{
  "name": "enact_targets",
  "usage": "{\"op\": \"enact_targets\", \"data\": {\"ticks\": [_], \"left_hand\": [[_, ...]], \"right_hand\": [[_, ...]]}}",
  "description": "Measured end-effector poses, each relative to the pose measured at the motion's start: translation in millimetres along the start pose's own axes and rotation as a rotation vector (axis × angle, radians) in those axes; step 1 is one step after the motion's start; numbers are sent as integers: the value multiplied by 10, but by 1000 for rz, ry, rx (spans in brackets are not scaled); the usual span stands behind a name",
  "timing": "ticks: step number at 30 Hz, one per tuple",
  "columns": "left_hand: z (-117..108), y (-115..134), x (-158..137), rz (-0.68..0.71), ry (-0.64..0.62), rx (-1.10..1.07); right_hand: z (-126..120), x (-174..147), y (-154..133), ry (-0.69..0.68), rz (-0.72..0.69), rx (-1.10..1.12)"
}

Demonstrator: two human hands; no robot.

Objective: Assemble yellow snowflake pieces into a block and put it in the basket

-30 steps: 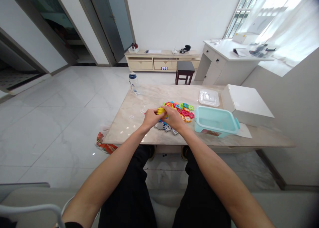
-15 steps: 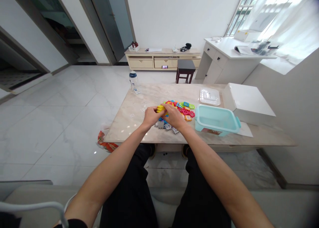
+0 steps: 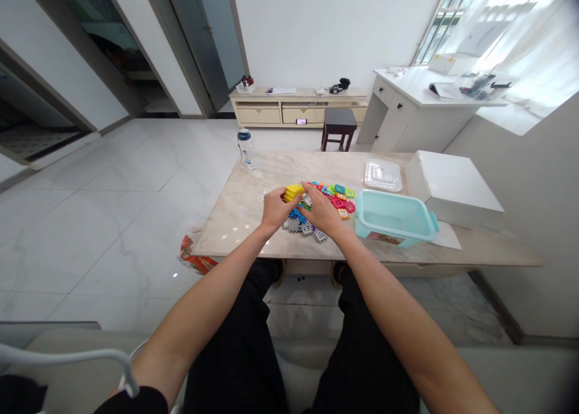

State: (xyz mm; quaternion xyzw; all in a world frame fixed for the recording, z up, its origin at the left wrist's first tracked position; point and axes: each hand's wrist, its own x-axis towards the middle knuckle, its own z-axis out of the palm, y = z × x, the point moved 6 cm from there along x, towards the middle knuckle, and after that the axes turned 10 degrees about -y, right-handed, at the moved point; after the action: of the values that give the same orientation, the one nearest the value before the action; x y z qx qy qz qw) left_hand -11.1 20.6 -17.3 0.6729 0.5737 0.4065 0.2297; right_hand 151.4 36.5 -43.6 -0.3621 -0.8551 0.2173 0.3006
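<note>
A small stack of yellow interlocking plastic building blocks is held up over the table. My left hand is closed around its left side. At its right end my right hand has curved fingers against the yellow blocks, with the thumb lower down and some space inside the grip. Below and behind the hands lies a pile of colourful building blocks in red, green, blue and orange, partly hidden by my right hand. Grey blocks lie at the near side of the pile.
A light-teal plastic bin stands right of the pile. Behind it are a clear lid and a white box. A water bottle stands at the table's far left corner. Thin white square pieces lie on the left.
My right hand's fingers have spread a little and shifted, so more of the yellow stack shows between the hands. The whole view has shifted slightly.
</note>
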Motion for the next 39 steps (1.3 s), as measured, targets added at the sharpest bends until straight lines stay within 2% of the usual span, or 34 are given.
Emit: {"op": "enact_targets", "data": {"ticks": [3, 9, 16, 20, 26, 39], "left_hand": [[29, 9, -4, 13, -2, 19], [49, 6, -1, 69, 2, 10], [-66, 155, -17, 316, 106, 27], [-162, 271, -83, 423, 220, 86], [-147, 340, -135, 507, 219, 129], [-111, 335, -150, 515, 190, 129]], "right_hand": [[23, 24, -90, 5, -11, -18], [-11, 47, -44, 86, 57, 36], [-46, 51, -188, 114, 73, 489], [-63, 28, -371, 231, 94, 618], [-84, 25, -504, 369, 128, 594], [-131, 11, -516, 424, 152, 488]]}}
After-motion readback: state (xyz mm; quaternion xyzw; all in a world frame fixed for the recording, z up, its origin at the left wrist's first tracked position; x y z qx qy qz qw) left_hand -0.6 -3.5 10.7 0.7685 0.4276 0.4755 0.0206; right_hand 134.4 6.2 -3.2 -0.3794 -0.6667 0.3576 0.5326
